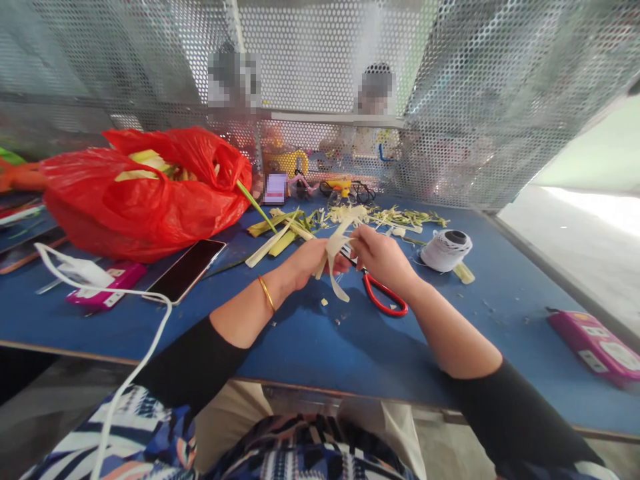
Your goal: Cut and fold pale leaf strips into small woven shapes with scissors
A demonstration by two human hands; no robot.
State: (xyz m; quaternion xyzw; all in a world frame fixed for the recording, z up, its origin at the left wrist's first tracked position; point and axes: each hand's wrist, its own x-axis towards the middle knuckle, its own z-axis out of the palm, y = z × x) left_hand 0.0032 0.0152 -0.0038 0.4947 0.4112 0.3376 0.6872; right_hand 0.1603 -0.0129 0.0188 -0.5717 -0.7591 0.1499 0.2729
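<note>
My left hand and my right hand meet above the middle of the blue table. Both pinch pale yellow leaf strips that curl and hang down between them. A gold bangle sits on my left wrist. Red-handled scissors lie on the table just under my right hand.
A red plastic bag of leaves lies at the left, with a black phone, a pink box and a white cable near it. Leaf scraps, a white thread spool and another pink box lie rightward. People sit behind the perforated screen.
</note>
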